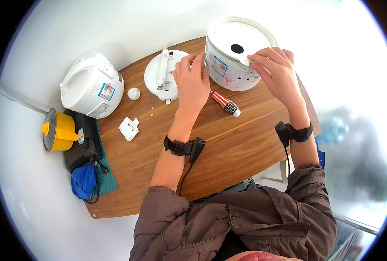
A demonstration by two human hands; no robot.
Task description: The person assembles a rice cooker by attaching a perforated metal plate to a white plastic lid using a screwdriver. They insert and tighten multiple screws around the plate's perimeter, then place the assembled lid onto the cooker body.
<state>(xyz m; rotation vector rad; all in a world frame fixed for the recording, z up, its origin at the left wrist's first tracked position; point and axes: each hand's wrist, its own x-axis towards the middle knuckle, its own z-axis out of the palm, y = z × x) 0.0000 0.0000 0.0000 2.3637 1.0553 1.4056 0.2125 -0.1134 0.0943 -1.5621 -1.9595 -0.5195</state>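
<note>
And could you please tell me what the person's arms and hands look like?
The left hand and right hand are ungloved. Brown sleeves end on the forearms; each wrist has a black strap with an angular black module and thin cable.

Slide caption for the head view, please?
Right hand at a white cooker, left hand by a round white part, striped handle on the wooden table.

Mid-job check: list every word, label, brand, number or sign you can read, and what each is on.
None can be read reliably.
Floral rice cooker: blue-bordered sticker, print too small.
White rice cooker with the closed lid: blue-and-white sticker, too small; front panel, too blurred.
Black device beside the yellow pot: pale label, too small.
</note>
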